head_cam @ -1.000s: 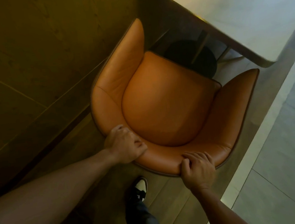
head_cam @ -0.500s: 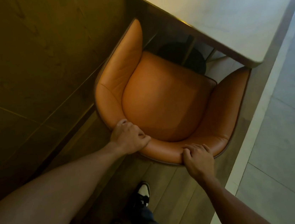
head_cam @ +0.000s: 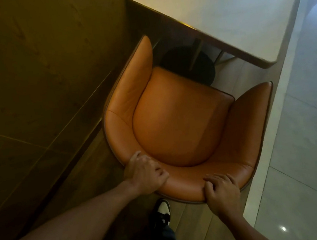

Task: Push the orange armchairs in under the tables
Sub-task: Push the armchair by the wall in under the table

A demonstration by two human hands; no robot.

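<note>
In the head view, the orange armchair point(head_cam: 181, 121) is seen from above, standing on the floor between a dark wood-panelled wall point(head_cam: 38, 74) and a pale tiled walkway point(head_cam: 306, 141), its open front turned toward the pale table point(head_cam: 230, 15). The top rim of the backrest is gripped by both hands. The left hand point(head_cam: 145, 174) is curled over the rim at the rounded left corner, and the right hand point(head_cam: 221, 189) is clamped over the rear edge with its fingers point(head_cam: 218, 178) folded onto the leather. Such a two-point hold is judged to serve for steering the chair straight forward. The seat is not yet under the tabletop; only the armrest tips are near its edge, with the dark table base point(head_cam: 188, 64) showing between them. The armchair is upholstered in smooth orange leather with a dark piped edge and a rounded seat cushion. A shoe point(head_cam: 163, 211) is visible just behind the chair.
</note>
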